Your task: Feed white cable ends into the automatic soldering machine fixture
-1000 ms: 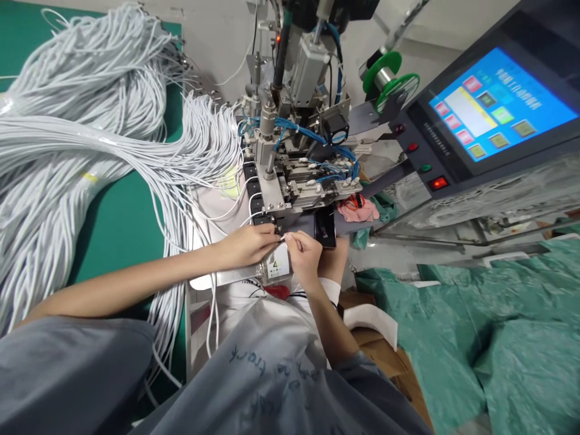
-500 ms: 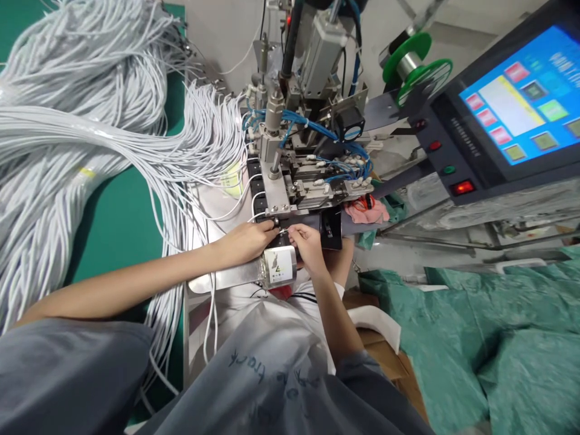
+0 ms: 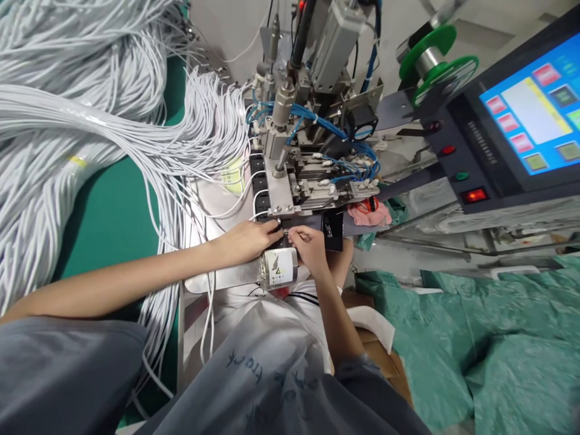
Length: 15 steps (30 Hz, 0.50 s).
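My left hand (image 3: 248, 241) reaches in over the metal plate, its fingers closed at the front of a black fixture (image 3: 259, 181). A white cable (image 3: 209, 302) runs up from below the plate and passes under this hand; its end appears to be pinched there. Facing it, my right hand (image 3: 309, 246) is closed with thumb and forefinger pressed together. Between the two sets of fingertips shows a small shiny tip, too small to name. Just below them sits a metal block with a white label (image 3: 280, 267).
Above the hands stands a bench machine (image 3: 281, 133) with cylinders and blue air hoses. Bundles of white cables (image 3: 81, 115) cover the green table (image 3: 104, 211) at left. On the right are a control screen (image 3: 534, 121), a green wire spool (image 3: 430, 60), a pink cloth (image 3: 370, 211) and green sheeting (image 3: 435, 326).
The camera view has shifted slightly, so the machine and screen appear further right. Both hands stay at the same spot by the fixture, fingertips still close together.
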Available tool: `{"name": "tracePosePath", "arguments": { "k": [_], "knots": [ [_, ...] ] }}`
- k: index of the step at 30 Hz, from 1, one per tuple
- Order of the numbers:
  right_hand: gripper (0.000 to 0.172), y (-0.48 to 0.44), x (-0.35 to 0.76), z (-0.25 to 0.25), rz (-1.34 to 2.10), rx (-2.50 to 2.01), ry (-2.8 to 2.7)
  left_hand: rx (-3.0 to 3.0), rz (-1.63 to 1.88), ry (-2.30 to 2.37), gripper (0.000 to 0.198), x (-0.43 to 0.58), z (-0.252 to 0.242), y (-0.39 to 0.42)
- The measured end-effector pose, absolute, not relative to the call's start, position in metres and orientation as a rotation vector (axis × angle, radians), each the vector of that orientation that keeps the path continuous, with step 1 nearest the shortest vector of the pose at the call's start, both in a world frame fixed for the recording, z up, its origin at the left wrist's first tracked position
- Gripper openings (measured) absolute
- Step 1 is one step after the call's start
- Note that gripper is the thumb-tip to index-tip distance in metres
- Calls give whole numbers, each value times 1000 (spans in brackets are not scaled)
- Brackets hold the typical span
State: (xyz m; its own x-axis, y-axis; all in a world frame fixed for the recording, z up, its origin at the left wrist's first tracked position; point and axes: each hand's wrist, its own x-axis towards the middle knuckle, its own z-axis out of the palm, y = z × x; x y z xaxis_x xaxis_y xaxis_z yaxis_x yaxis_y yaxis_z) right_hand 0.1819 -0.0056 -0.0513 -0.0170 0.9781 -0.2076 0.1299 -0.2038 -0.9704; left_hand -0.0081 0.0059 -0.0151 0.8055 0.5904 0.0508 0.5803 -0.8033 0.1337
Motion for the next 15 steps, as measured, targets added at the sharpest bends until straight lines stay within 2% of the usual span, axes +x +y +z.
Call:
{"name": "tracePosePath", "arguments": {
  "k": [6,15],
  "knots": [
    [14,-1,181,-54,1463,-1449,-1107,2862,121,929,35,-8,-17,7],
    [17,0,178,-53,1280,-1413,-1245,2844,110,925,35,-8,-14,7]
  ]
}}
